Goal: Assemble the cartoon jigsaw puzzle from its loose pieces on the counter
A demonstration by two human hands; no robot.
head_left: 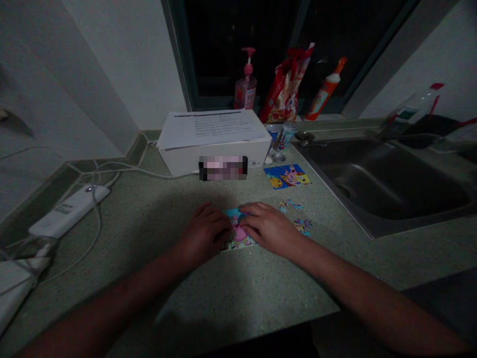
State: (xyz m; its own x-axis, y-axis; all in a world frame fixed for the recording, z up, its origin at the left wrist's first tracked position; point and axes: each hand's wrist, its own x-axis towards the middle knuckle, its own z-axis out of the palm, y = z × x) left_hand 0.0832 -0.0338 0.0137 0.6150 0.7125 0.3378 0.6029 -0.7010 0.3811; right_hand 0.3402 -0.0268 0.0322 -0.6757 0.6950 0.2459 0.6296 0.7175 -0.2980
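Note:
A small, partly built cartoon jigsaw puzzle (238,233) lies on the green speckled countertop (231,288) in front of me. My left hand (204,233) rests on its left side with fingers curled down onto the pieces. My right hand (268,226) covers its right side, fingertips pressed on the pink middle part. Both hands press flat on the puzzle; neither lifts anything. Loose puzzle pieces (298,216) lie just right of my right hand. A printed cartoon picture card (287,176) lies farther back on the right.
A white box (214,149) topped with papers stands behind the puzzle. A steel sink (391,184) is at the right. Two cans (281,136), a pink pump bottle (246,87), a red bag (285,89) and an orange bottle (326,89) stand by the window. A white power strip (69,211) with cables lies at the left.

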